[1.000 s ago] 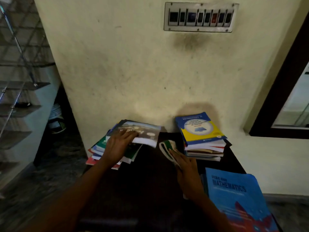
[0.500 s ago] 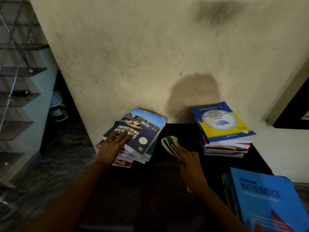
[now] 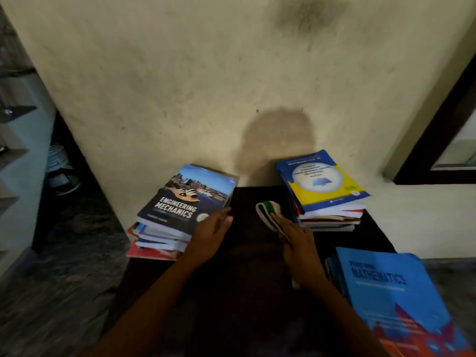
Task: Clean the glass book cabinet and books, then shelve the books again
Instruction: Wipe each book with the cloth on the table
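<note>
Three book stacks lie on a dark table (image 3: 244, 292). At the back left, an Engineering Mechanics book (image 3: 190, 199) tops one stack. My left hand (image 3: 211, 233) touches that book's near right corner with fingers stretched out. At the back right, a blue and yellow Mathematics book (image 3: 322, 181) tops a second stack. A blue Mathematics book (image 3: 391, 297) lies at the near right. My right hand (image 3: 296, 243) holds a white and green cloth (image 3: 268, 212) between the two back stacks.
The table stands against a cream wall (image 3: 206, 86). A dark window frame (image 3: 438, 140) is at the right. Shelves (image 3: 15, 112) stand at the far left, above a dark patterned floor (image 3: 59, 292).
The view has tilted down. The Engineering Mechanics book now lies flat on the left stack. My left hand has slid from its left edge to its near right corner. The cloth hand has hardly moved.
</note>
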